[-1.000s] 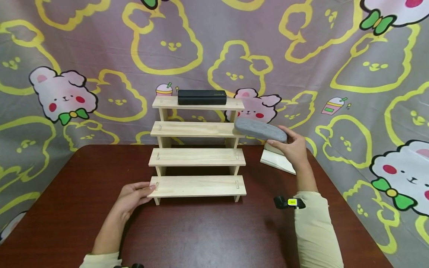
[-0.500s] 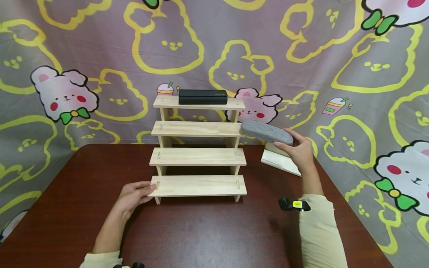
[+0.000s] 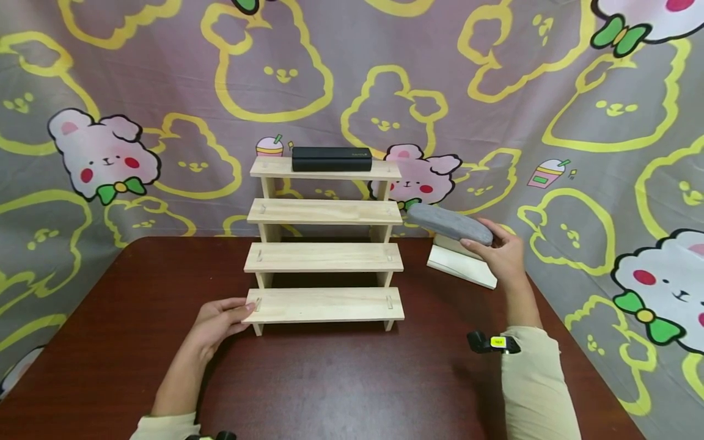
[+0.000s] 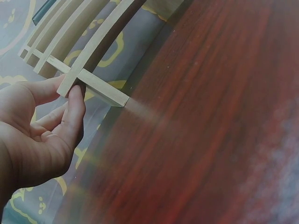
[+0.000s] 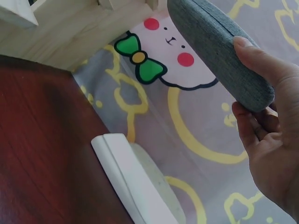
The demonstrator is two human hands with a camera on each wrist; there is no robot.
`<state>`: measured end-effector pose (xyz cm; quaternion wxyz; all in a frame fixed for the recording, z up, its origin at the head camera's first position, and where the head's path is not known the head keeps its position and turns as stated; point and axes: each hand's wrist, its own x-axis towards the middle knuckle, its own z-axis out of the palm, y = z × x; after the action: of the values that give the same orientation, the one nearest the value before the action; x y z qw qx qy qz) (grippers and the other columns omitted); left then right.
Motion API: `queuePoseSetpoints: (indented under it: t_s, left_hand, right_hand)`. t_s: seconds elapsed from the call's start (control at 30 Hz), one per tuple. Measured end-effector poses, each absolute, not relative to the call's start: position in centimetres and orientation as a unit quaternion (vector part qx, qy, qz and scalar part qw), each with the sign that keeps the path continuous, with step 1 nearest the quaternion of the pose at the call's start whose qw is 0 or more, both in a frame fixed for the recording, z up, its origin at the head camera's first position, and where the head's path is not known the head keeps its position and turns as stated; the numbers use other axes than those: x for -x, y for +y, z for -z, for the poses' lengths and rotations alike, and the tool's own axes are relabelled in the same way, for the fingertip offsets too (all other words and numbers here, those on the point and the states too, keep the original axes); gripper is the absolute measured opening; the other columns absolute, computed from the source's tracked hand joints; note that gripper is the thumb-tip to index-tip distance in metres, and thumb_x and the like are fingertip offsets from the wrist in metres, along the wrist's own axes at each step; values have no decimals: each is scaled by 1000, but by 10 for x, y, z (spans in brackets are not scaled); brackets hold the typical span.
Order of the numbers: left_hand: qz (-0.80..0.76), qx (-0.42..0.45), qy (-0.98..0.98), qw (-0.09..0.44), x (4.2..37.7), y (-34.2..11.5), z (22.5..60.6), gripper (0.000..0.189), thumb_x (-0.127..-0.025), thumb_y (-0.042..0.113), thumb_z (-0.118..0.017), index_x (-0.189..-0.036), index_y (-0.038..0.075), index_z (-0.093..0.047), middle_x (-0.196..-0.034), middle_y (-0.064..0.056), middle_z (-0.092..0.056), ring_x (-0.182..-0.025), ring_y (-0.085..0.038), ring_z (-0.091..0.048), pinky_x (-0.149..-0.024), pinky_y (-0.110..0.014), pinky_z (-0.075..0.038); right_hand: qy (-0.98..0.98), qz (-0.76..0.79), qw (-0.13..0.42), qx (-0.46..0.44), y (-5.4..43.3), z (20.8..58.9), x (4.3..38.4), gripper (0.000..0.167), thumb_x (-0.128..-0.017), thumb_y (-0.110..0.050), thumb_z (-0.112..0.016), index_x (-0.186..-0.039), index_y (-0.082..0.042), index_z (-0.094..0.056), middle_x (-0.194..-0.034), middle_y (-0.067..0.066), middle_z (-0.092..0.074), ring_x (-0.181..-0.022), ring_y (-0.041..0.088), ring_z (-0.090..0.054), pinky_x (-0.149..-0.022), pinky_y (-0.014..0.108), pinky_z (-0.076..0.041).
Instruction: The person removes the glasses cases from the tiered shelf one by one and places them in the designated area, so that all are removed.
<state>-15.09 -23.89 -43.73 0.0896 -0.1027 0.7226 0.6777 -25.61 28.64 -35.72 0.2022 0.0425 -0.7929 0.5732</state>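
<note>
In the head view a four-tier stepped wooden display rack (image 3: 324,304) stands on the table. My left hand (image 3: 214,324) pinches the left end of its lowest shelf; the left wrist view shows thumb and fingers (image 4: 74,112) at the board's corner. To the rack's right, my right hand (image 3: 503,260) holds a long grey glasses case (image 3: 448,222) by one end, up off the table. Its other end points toward the second-highest shelf. In the right wrist view the case (image 5: 217,53) has a fabric-like surface and a seam along its side. A black oblong case (image 3: 332,160) lies on the top shelf.
A white case (image 3: 461,267) lies on the table at the back right, below the raised grey case. Behind it in the right wrist view is a pale rounded case (image 5: 163,186). A patterned curtain (image 3: 594,201) hangs behind the dark wooden table (image 3: 352,385).
My right hand has moved right and slightly down with the grey glasses case, away from the second-highest shelf's end. The left hand stays on the lowest shelf.
</note>
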Motion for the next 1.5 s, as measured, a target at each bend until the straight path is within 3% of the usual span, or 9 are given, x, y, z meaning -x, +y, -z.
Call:
queuePoseSetpoints:
  t_s: [0.3,0.6,0.77,0.97,1.27,1.5]
  left_hand:
    - [-677,103,723,88,151,-239,438,59,-98,14,-66,-142,-18,-43,-93,12,-69,-81,3,-66,-75,-16,-61]
    - [-677,104,724,88,151,-238,437,59,-98,13,-66,-142,-19,-43,-92,11,-69,-81,2,-65,-74,-16,-60]
    - [-676,102,724,87,151,-238,438,57,-98,13,-66,-141,-18,-45,-92,11,-68,-81,2,-65,-74,-16,-60]
    - [-679,104,722,86,151,-238,439,58,-98,12,-66,-141,-19,-44,-91,12,-69,-81,2,-65,-74,-16,-60]
    - [-677,106,723,87,148,-237,436,58,-98,12,-65,-142,-19,-42,-90,13,-68,-81,3,-65,-75,-15,-60]
    - [-674,107,726,83,148,-236,436,56,-98,11,-65,-141,-19,-44,-88,13,-68,-80,3,-65,-74,-15,-60]
  right_hand:
    - [-802,-562,203,-23,297,370,253,54,-80,2,-82,-131,7,-62,-100,-25,-63,-86,-6,-60,-72,5,-52]
    - [-823,-543,168,13,306,382,241,61,-83,-8,-83,-137,4,-58,-93,-29,-59,-82,-9,-58,-68,7,-51]
    - [-826,-543,149,18,312,394,234,63,-84,-9,-83,-140,4,-56,-102,-29,-58,-87,-11,-57,-73,4,-50]
    - [-853,-506,116,45,322,405,225,66,-87,-19,-82,-144,-2,-55,-127,-9,-58,-92,-15,-52,-75,2,-49]
    - [-874,-471,104,61,328,423,222,65,-85,-23,-84,-142,-5,-58,-123,1,-58,-87,-11,-50,-70,6,-48]
    - [-881,-459,99,65,331,431,222,64,-86,-26,-83,-141,-3,-59,-136,18,-57,-89,-13,-47,-71,3,-44]
